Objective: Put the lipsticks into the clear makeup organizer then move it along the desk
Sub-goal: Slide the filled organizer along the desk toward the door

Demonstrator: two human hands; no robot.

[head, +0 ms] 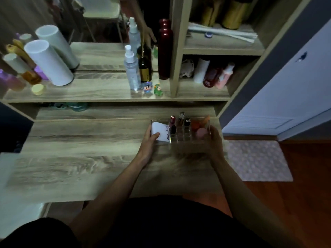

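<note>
Head view: clear makeup organizer at counter right end, lipsticks upright in slots. Left hand and right hand fingers clamp organizer's opposite sides. Risk: jerky slide topples lipsticks; smooth walls may slip from grip.

Clear organizer near wall blurred, right hand smeared behind it, lipsticks' labels unreadable
</note>
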